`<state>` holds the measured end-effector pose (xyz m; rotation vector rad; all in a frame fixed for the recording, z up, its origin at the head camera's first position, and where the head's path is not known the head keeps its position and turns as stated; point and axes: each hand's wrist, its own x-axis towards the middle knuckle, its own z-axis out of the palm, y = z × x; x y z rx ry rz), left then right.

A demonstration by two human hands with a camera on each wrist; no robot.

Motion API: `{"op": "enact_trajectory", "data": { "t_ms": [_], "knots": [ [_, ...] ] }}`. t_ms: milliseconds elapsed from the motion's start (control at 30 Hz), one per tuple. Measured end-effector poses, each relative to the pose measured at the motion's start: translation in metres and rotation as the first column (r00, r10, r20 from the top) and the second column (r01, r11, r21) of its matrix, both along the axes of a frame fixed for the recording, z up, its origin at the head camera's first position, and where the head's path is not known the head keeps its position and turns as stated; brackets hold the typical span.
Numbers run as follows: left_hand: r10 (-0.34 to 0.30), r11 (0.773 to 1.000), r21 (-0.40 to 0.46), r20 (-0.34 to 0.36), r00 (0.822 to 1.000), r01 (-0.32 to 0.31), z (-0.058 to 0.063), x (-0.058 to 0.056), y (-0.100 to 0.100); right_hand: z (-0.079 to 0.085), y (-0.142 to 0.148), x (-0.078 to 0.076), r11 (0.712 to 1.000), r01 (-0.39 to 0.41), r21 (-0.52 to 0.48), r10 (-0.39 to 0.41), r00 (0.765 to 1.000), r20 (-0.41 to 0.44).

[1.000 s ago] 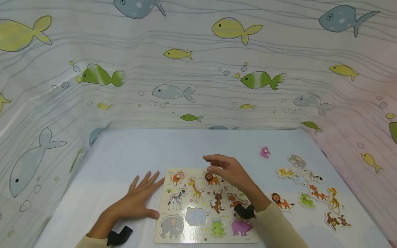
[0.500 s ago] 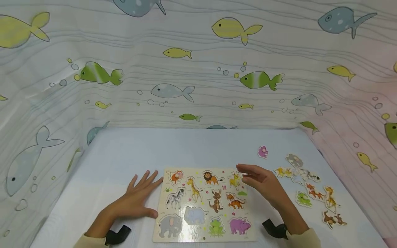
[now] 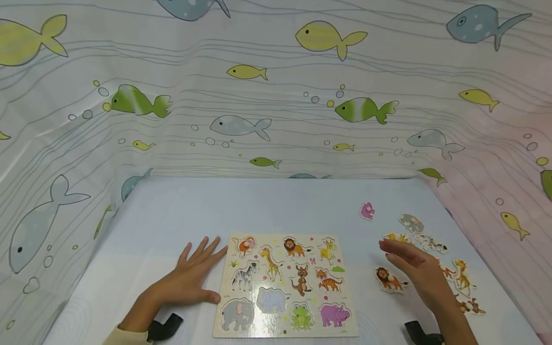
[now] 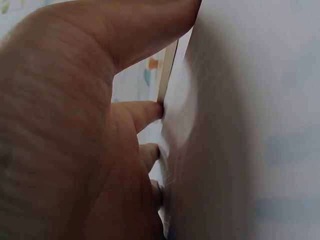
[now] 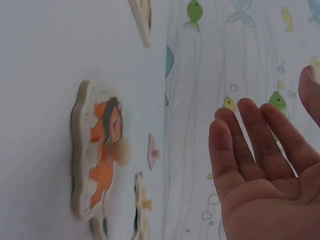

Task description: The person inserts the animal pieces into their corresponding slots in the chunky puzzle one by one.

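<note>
A wooden animal puzzle board lies on the white table, with pictures such as a lion, a zebra and a frog. At its left edge my left hand rests on the table with fingers spread, thumb and index tip close to the board. My right hand is over the loose puzzle pieces on the right, fingers extended and nothing in them. Just left of it lies the lion piece; the right wrist view shows this lion piece with a small knob. Several pieces are partly hidden behind the right hand.
Around the right hand lie an elephant piece, a zebra piece, a giraffe piece and a kangaroo piece. A purple hippo piece sits apart, farther back. A fish-patterned curtain encloses the table's back and sides.
My right hand has moved from above the board's upper part rightward to the loose pieces, uncovering the board's lion, goat and tiger pictures. My left hand has stayed in place.
</note>
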<state>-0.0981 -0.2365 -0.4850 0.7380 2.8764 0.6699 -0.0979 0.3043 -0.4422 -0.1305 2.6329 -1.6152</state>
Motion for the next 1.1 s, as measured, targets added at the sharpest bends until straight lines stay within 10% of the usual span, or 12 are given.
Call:
{"op": "enact_trajectory", "data": {
  "t_ms": [600,1100],
  "knots": [
    [0.018,1.000,-0.019,0.001,1.000,-0.018,-0.002,0.000,0.000,-0.033,0.028,0.010,0.999,0.001,-0.032,0.002,0.997,0.076],
    [0.036,0.999,-0.022,0.032,0.999,-0.035,-0.001,0.000,0.002,-0.072,0.047,0.012,0.985,-0.162,0.055,0.169,0.973,-0.158]
  ]
}}
